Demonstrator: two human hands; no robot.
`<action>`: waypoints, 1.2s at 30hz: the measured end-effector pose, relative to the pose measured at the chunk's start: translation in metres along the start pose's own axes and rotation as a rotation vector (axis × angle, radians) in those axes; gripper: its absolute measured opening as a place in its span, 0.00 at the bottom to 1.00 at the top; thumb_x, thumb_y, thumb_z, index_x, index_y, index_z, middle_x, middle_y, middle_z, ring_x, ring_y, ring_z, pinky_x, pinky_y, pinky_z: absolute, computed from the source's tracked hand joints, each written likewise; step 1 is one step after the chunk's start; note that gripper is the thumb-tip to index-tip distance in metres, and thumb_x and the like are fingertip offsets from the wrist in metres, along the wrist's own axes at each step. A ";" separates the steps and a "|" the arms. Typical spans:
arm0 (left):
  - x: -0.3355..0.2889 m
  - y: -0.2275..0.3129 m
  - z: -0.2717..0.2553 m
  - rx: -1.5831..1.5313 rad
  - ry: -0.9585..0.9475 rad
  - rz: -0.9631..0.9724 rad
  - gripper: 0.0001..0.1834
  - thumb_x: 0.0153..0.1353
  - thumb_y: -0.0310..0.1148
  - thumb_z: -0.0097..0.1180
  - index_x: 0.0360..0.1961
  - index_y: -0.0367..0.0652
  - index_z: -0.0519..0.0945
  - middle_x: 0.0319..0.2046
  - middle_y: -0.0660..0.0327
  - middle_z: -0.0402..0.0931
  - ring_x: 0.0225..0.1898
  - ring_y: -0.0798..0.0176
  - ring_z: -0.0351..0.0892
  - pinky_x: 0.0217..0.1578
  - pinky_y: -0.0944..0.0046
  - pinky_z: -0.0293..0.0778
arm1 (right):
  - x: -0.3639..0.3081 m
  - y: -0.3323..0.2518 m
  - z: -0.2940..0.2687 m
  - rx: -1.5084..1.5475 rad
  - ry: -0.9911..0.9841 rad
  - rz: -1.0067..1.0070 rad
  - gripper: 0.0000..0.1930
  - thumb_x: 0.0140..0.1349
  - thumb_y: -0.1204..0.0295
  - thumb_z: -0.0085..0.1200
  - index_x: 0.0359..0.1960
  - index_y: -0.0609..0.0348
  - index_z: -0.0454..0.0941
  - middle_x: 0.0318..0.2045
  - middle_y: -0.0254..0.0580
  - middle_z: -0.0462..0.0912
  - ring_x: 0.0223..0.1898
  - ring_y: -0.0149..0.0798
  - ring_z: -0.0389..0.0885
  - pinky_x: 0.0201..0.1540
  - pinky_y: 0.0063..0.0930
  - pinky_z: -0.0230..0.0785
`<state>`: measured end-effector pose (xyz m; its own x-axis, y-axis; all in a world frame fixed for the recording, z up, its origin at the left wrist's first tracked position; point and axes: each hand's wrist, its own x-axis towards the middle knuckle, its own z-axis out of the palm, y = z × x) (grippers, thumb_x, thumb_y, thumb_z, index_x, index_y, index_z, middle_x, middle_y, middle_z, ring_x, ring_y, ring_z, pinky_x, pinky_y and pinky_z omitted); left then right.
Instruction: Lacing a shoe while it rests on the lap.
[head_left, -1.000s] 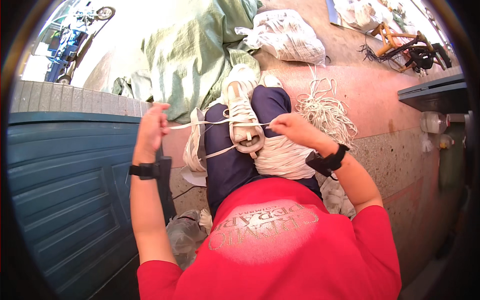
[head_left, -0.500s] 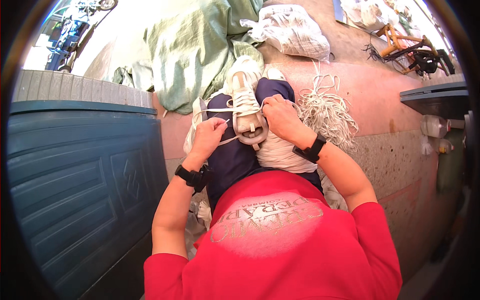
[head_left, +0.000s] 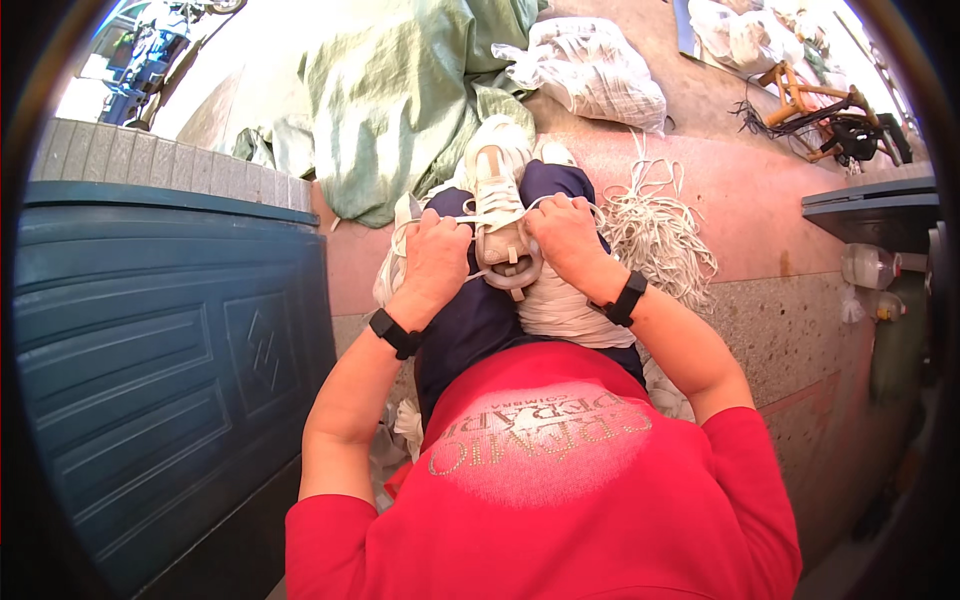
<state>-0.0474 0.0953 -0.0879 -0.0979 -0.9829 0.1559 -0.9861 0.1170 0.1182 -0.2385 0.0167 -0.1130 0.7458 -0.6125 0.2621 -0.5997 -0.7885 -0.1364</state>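
Observation:
A beige and white sneaker (head_left: 497, 195) rests on my lap between my knees, its heel opening toward me and its toe pointing away. White shoelaces cross its tongue. At the shoe's left side my left hand (head_left: 437, 252) is closed on a shoelace (head_left: 468, 219) drawn out from the eyelets. On the other side my right hand (head_left: 572, 238) is also closed, pinching lace close to the eyelets. The lace ends inside both fists are hidden. Under the shoe lies a bundle of off-white laces (head_left: 565, 308) across my thigh.
Loose white laces (head_left: 655, 230) spill in a heap at the right. A green tarp (head_left: 390, 110) and a stuffed white plastic bag (head_left: 592, 75) lie ahead. A blue panelled door (head_left: 170, 330) stands at the left; a wooden frame (head_left: 810, 110) and plastic bottles (head_left: 870, 266) are at the right.
My left hand has moved up and inward, closer to the shoe, and its fingers have curled over the lace. My right hand has barely shifted.

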 end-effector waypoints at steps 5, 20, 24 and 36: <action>0.006 -0.002 0.001 -0.099 -0.113 -0.057 0.06 0.49 0.30 0.51 0.19 0.43 0.77 0.22 0.60 0.73 0.32 0.55 0.70 0.34 0.56 0.66 | 0.000 0.001 -0.001 0.023 -0.096 0.069 0.04 0.45 0.73 0.50 0.24 0.53 0.77 0.28 0.35 0.75 0.37 0.37 0.70 0.40 0.33 0.59; -0.010 0.017 0.014 -0.287 0.067 -0.337 0.06 0.49 0.34 0.55 0.21 0.44 0.76 0.19 0.59 0.72 0.29 0.54 0.70 0.28 0.54 0.65 | -0.006 -0.002 -0.004 0.069 -0.101 0.113 0.08 0.52 0.66 0.50 0.22 0.54 0.77 0.27 0.40 0.76 0.36 0.40 0.72 0.38 0.37 0.61; -0.008 0.004 0.019 -0.401 0.102 -0.284 0.03 0.50 0.29 0.53 0.28 0.46 0.76 0.19 0.60 0.70 0.28 0.54 0.70 0.27 0.54 0.63 | -0.008 0.011 -0.001 0.442 -0.092 0.270 0.05 0.51 0.72 0.48 0.30 0.55 0.75 0.26 0.42 0.76 0.35 0.42 0.75 0.35 0.37 0.65; 0.003 0.016 0.002 0.038 0.120 0.158 0.09 0.42 0.26 0.53 0.29 0.45 0.77 0.25 0.64 0.73 0.34 0.60 0.69 0.34 0.62 0.63 | 0.008 -0.008 -0.012 0.004 0.005 -0.099 0.04 0.45 0.71 0.50 0.24 0.52 0.75 0.25 0.39 0.78 0.33 0.39 0.75 0.35 0.33 0.62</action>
<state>-0.0641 0.0945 -0.0872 -0.2372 -0.9285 0.2857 -0.9644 0.2605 0.0459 -0.2316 0.0186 -0.0987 0.7998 -0.5316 0.2788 -0.5223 -0.8452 -0.1132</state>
